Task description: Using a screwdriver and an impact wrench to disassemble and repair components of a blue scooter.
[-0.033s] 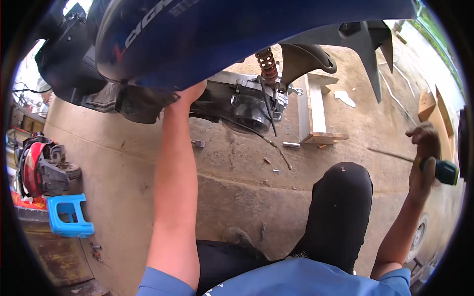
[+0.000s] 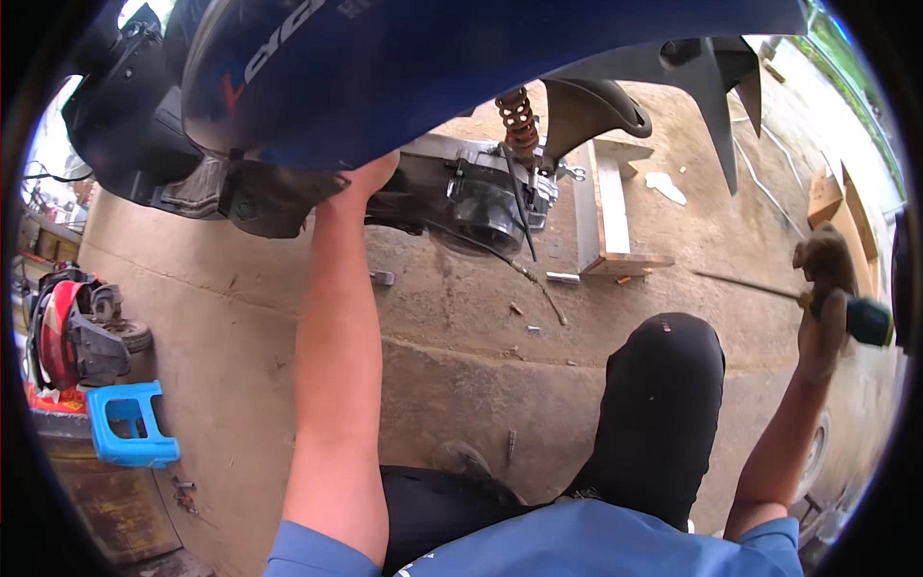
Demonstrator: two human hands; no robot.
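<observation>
A scooter's blue body panel (image 2: 452,87) fills the top of the view. My left hand (image 2: 373,177) reaches up under its lower edge; the fingers are hidden behind the panel and a dark plastic part (image 2: 274,197). Just right of that wrist sits the scooter's engine (image 2: 481,202), with a red coil spring (image 2: 517,120) above it and a loose hose (image 2: 543,291) hanging down. Out to the right, away from the scooter, my right hand (image 2: 825,274) is closed around a screwdriver (image 2: 869,322) with a dark green handle. Its long thin shaft points left.
A wooden frame (image 2: 606,216) stands on the concrete floor right of the engine. A metal socket (image 2: 563,278) and several small parts lie nearby. At left are a blue plastic stool (image 2: 133,423) and a red and black machine (image 2: 67,327). Cardboard (image 2: 841,207) stands at far right.
The whole view has shifted slightly. My right hand and the screwdriver have moved a little to the left and up. The left hand stays under the panel.
</observation>
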